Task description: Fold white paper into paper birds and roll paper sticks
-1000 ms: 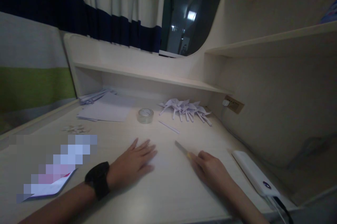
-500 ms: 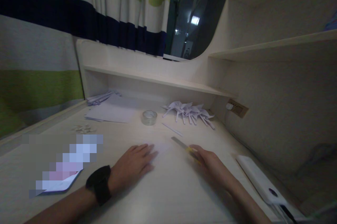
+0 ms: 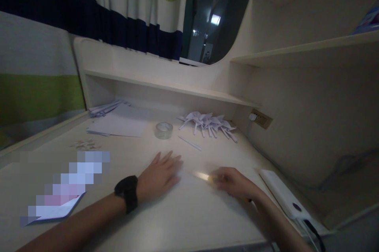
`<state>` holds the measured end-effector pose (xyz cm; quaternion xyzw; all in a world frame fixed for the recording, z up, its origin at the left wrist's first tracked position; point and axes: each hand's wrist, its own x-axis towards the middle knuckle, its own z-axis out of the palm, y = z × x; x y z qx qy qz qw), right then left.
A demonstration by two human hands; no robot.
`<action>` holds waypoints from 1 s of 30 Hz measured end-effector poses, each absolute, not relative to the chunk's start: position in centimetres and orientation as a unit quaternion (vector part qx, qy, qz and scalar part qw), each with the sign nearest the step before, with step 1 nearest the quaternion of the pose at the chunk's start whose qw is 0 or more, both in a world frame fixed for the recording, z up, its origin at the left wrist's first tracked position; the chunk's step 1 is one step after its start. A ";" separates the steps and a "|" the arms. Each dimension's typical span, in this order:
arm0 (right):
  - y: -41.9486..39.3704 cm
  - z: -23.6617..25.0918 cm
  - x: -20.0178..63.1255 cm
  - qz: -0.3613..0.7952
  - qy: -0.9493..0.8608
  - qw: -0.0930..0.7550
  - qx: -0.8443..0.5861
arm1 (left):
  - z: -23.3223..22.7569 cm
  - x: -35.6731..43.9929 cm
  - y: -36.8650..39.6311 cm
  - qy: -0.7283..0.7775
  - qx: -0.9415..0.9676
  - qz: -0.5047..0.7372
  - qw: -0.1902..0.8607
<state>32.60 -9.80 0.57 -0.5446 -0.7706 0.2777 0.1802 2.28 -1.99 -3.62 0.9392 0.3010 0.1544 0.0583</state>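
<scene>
A knife [image 3: 204,176] with a pale blade and a yellow handle is held in the right hand [image 3: 233,183], the grip closed around the handle, so that most of the handle is hidden by the fingers. The blade is blurred and points toward 9 o'clock, low over a white sheet [image 3: 189,189] that lies flat on the bench [image 3: 124,153]. The sheet's edges are hard to make out against the pale bench. The left hand [image 3: 160,175] is laid flat on the sheet at 9 o'clock of the blade, fingers spread and holding nothing; a black watch [image 3: 128,193] is worn on its wrist.

At 3 o'clock of the right hand a white power bank [image 3: 281,196] is seen near the bench edge, its cable cut off at the bottom of the frame. At 9 o'clock, well apart from the hands, a pixelated patch covers something lying on the bench.

Farther off, at 12 o'clock, a thin paper stick [image 3: 189,143] lies loose. Beyond it a tape roll [image 3: 164,130] is set, with a cluster of folded paper pinwheels [image 3: 209,122] just beside it at 3 o'clock. At 10 o'clock a paper stack [image 3: 118,125] and small paper scraps [image 3: 85,144] are seen. A wall socket [image 3: 260,117] is mounted at 2 o'clock, below a shelf [image 3: 166,86]. A striped curtain [image 3: 118,11] hangs behind.
</scene>
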 end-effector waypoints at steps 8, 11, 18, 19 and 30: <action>-9.5 0.5 32.0 0.278 -0.773 0.175 -0.543 | -3.8 2.5 -3.1 0.281 0.938 0.195 0.056; -9.4 0.4 32.1 0.286 -0.777 0.172 -0.534 | -3.7 2.7 -3.1 0.262 0.937 0.225 0.041; -9.2 0.3 31.7 0.296 -0.784 0.176 -0.516 | -3.3 2.8 -3.4 0.245 0.942 0.227 0.017; -9.2 0.3 31.6 0.298 -0.786 0.175 -0.513 | -3.3 2.8 -3.5 0.245 0.943 0.225 0.013; -9.0 0.6 30.7 0.279 -0.805 0.168 -0.496 | -3.5 2.9 -3.3 0.233 0.942 0.241 -0.013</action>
